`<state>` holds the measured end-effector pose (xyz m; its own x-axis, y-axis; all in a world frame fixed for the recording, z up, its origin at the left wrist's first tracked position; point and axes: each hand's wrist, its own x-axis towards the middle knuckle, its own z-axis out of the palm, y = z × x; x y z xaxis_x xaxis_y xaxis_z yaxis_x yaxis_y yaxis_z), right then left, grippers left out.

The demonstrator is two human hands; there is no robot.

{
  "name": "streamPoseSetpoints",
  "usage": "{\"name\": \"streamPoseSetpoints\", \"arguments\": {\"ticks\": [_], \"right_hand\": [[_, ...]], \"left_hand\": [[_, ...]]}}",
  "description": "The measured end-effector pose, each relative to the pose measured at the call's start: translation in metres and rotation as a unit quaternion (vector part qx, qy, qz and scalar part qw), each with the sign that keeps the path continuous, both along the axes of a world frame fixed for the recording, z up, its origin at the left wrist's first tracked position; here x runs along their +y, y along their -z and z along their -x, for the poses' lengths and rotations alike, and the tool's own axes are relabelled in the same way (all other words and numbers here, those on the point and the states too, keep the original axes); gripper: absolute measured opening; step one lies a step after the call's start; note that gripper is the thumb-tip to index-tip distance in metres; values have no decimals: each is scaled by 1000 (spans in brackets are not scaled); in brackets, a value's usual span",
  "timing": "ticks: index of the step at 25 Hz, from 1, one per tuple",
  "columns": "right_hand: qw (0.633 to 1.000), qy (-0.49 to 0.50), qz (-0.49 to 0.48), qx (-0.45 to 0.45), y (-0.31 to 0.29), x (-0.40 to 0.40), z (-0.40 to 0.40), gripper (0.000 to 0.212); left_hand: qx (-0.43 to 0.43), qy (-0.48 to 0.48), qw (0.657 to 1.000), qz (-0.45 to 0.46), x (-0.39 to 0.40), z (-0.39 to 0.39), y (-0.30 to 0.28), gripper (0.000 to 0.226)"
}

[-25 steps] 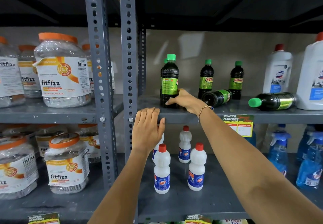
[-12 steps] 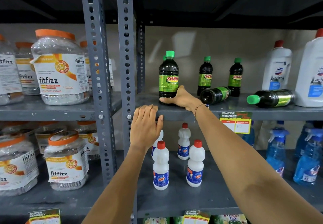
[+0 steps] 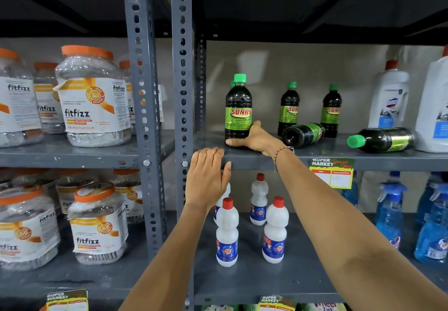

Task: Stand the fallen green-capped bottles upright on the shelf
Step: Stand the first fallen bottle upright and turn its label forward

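The right hand (image 3: 257, 138) wraps the base of an upright dark bottle with a green cap and green SUNNY label (image 3: 238, 109) on the grey metal shelf (image 3: 315, 158); its palm side is hidden, though the thumb curls across the front. The left hand (image 3: 207, 179) rests flat and empty on the shelf's front edge. One fallen green-capped bottle (image 3: 303, 134) points its base forward, cap hidden; another fallen bottle (image 3: 381, 139) lies further right. Behind, two upright green-capped bottles (image 3: 289, 107) stand; a further green cap barely shows behind the held bottle.
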<state>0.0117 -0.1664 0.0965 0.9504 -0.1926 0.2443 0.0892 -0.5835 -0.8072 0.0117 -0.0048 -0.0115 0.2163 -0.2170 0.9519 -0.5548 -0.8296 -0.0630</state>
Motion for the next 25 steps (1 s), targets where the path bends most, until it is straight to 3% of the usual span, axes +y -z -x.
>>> {"name": "streamPoseSetpoints", "arguments": {"ticks": [13,15,18,20,22,25], "right_hand": [[999,-14,25,17,-2,-4,4,86],[999,-38,-9,14,-1,-14,7,82],[992,-41,-113,-47,1,-26,9,66],[988,-27,-130,-73,3,-27,11,56],[989,-31,-128,-72,4,-26,10,51],[988,-34,-138,-65,4,-27,6,50]], "left_hand": [[13,-39,999,-21,-4,10,-13,37],[65,-49,997,-15,-10,14,-35,40],[207,-39,977,10,-20,14,-77,37],[363,45,930,44,-24,-3,-99,48],[502,126,851,85,-24,-26,-109,65],[551,250,784,141,-23,-45,-107,43]]}}
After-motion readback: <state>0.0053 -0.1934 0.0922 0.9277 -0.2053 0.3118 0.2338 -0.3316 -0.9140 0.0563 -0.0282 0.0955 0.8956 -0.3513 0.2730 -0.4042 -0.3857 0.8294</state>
